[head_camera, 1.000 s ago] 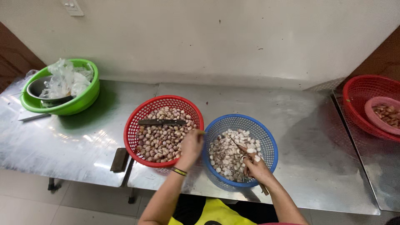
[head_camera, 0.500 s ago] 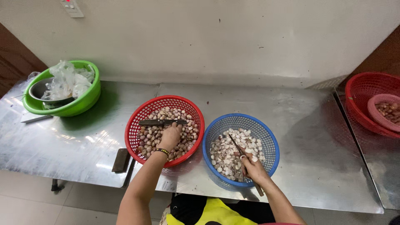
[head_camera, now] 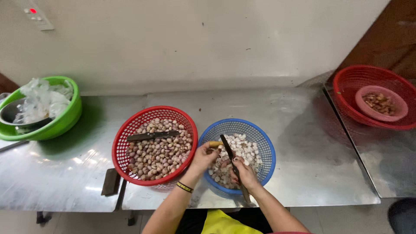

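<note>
Head view, looking down: the left hand (head_camera: 203,157) pinches a small piece with a yellowish end over the near-left rim of the blue basket (head_camera: 264,149), fingers curled around it. The right hand (head_camera: 245,173) is closed on the handle of a dark knife (head_camera: 228,151), whose blade slants up and left over the pale peeled pieces (head_camera: 245,149) in that basket. Both forearms rise from the bottom edge; the left wrist wears a dark band (head_camera: 185,187).

Just beside, touching on the left, a red basket (head_camera: 123,147) holds brownish unpeeled pieces with a second knife (head_camera: 152,135) lying across them. Everything sits on a shiny metal worktop (head_camera: 303,143) against a pale wall. A green basin (head_camera: 65,121) at far left and another red basket (head_camera: 346,82) at far right are cut by the frame. What exactly the pinched piece is remains hard to make out.
</note>
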